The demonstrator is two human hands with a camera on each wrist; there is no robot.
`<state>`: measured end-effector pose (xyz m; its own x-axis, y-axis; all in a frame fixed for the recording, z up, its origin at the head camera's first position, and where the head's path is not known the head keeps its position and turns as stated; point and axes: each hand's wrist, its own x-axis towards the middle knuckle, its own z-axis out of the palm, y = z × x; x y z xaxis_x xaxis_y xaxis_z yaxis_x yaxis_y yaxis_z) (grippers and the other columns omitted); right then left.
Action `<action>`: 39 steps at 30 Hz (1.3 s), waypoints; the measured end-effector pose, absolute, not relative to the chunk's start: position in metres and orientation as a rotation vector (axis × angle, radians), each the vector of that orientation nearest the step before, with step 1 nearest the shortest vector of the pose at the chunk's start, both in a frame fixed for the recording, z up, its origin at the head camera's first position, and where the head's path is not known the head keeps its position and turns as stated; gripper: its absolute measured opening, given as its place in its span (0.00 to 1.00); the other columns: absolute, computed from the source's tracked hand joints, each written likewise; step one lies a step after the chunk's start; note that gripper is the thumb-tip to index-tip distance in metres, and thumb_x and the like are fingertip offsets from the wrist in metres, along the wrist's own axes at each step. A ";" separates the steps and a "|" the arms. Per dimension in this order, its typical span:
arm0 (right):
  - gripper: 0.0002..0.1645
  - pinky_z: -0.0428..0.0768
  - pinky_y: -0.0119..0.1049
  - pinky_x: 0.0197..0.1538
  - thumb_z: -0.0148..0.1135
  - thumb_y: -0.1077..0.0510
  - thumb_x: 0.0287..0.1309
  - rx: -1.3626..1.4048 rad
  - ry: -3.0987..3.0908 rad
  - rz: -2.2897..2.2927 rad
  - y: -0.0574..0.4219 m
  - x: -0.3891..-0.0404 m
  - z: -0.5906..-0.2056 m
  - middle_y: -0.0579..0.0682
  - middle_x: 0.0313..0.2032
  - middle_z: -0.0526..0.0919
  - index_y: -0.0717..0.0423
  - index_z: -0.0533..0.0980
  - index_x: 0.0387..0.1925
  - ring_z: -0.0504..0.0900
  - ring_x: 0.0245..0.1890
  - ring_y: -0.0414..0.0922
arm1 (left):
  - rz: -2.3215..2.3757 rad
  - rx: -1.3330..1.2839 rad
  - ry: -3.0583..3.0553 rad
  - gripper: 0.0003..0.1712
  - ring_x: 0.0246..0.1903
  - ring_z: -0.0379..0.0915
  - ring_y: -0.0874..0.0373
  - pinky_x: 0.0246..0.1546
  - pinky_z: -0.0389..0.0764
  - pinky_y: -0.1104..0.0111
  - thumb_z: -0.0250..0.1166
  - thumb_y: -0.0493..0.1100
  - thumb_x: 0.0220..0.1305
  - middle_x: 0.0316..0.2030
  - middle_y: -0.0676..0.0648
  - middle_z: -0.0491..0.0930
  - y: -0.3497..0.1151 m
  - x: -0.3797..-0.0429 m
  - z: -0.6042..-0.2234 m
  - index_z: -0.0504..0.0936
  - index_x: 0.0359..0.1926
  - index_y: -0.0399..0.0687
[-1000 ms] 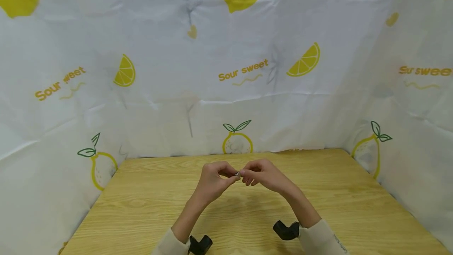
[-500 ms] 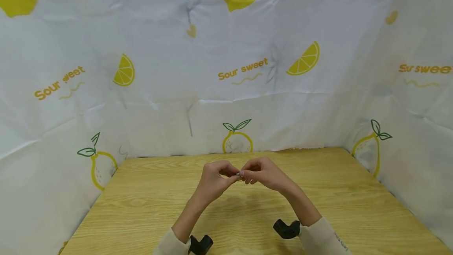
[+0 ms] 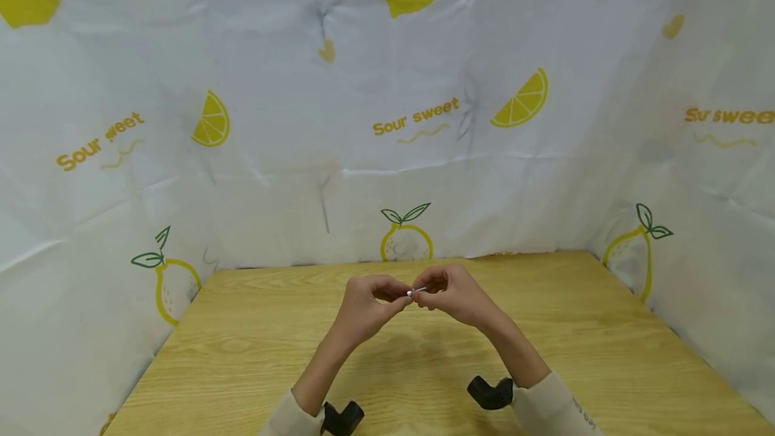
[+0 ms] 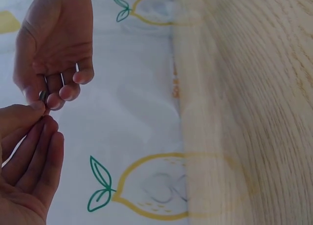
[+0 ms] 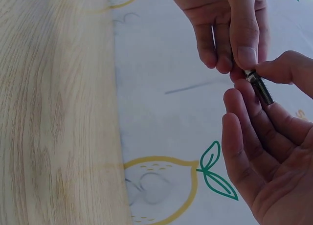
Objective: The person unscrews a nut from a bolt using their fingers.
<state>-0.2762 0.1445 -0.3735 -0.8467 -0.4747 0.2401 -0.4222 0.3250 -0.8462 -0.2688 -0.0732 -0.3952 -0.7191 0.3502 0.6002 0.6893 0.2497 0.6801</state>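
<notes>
A screened-off tabletop booth is showing, looking like a makeshift recording station.

White sheeting (image 3: 272, 120) is rising behind the wood-grain table (image 3: 242, 335) and closing in along its left and right sides, forming a three-walled enclosure. Creases are running across it, marking it as hanging, flexible material. Yellow lemon slices (image 3: 522, 99), outlined lemons (image 3: 406, 244) and orange "Sour sweet" lettering (image 3: 416, 117) are repeating over it, giving it a household-curtain look. Black wrist devices (image 3: 490, 393) are sitting at both sleeve cuffs (image 3: 551, 406), pointing to a recording set-up. The sheeting is covering the surrounding room, leaving the kind of building unclear.
</notes>
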 end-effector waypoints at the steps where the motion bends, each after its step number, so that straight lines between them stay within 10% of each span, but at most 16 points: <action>1: 0.10 0.87 0.38 0.39 0.67 0.58 0.67 -0.851 2.520 -1.582 0.144 -0.276 -0.374 0.60 0.38 0.88 0.62 0.85 0.43 0.87 0.34 0.44 | -1.457 -0.957 -2.203 0.03 0.31 0.88 0.62 0.36 0.89 0.69 0.75 0.36 0.63 0.34 0.48 0.91 -0.073 -0.269 -0.395 0.92 0.37 0.46; 39: 0.14 0.89 0.50 0.41 0.64 0.57 0.70 -0.838 2.483 -1.626 0.141 -0.272 -0.371 0.66 0.42 0.88 0.64 0.84 0.49 0.88 0.35 0.45 | -1.444 -0.908 -2.191 0.04 0.32 0.88 0.63 0.37 0.89 0.67 0.74 0.37 0.64 0.34 0.48 0.91 -0.072 -0.268 -0.399 0.90 0.39 0.47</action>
<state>-0.2720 0.1410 -0.3710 -0.8509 -0.4674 0.2398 -0.4067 0.2973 -0.8638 -0.2684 -0.0718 -0.3994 -0.7272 0.3134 0.6107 0.6848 0.2702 0.6768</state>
